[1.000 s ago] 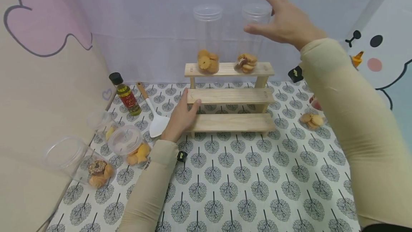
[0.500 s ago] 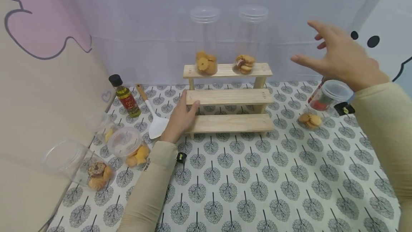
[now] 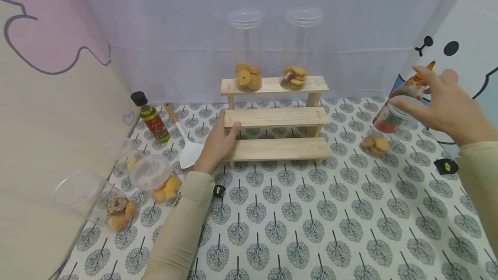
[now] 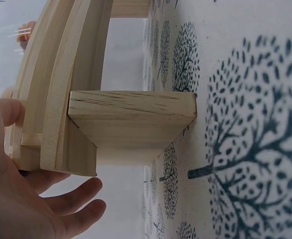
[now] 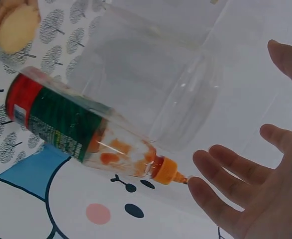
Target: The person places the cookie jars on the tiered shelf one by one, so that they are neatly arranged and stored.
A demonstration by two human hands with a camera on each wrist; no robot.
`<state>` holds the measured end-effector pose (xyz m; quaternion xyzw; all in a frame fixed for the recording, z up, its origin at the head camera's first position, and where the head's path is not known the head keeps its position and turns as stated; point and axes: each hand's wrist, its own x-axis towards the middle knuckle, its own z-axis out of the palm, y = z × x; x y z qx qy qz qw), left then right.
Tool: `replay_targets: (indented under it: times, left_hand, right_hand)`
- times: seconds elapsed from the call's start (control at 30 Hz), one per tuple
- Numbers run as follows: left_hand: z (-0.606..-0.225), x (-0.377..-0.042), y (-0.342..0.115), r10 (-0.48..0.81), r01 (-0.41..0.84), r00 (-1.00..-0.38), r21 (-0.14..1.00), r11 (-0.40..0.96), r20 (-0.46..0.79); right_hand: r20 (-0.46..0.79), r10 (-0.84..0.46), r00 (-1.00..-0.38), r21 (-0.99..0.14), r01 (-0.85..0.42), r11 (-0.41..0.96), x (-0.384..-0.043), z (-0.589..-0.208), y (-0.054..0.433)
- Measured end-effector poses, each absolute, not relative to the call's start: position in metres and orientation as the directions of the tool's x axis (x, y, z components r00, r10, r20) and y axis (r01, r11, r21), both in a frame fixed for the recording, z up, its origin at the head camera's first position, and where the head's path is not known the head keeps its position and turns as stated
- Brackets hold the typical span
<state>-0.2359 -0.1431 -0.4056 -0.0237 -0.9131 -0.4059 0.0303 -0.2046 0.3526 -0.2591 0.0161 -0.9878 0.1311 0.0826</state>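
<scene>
A three-tier wooden rack (image 3: 278, 118) stands on the tree-patterned cloth. My left hand (image 3: 217, 147) grips the left end of its middle shelf, thumb over the top. In the left wrist view the lower fingers (image 4: 81, 199) hang free of the wood. On the top shelf stand two tall clear jars of cookies, a left jar (image 3: 249, 77) and a right jar (image 3: 295, 77). My right hand (image 3: 451, 107) is spread with fingers apart, near the top of another clear cookie jar (image 3: 376, 145) on the right. The right wrist view shows a gap between that jar's lid (image 5: 198, 107) and the thumb.
Beside the right jar is a squeeze bottle (image 5: 86, 124) of red sauce with an orange tip. Far left are an oil bottle (image 3: 154, 120), a white spatula (image 3: 190, 150) with a wooden handle, and several clear cookie jars, including a large one (image 3: 83, 193).
My right hand has left the right jar on the top shelf and moved right and down to the jar at the right. The left hand keeps its hold on the rack.
</scene>
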Motion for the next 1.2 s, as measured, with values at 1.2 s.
replay_targets:
  times: [1.2]
  left_hand:
    - [-0.402, -0.231, -0.146, -0.007, 0.023, -0.999, 0.748, 0.663, 0.037]
  right_hand:
    - [0.109, 0.010, -0.994, -0.271, -0.020, 0.962, -0.209, -0.310, 0.361]
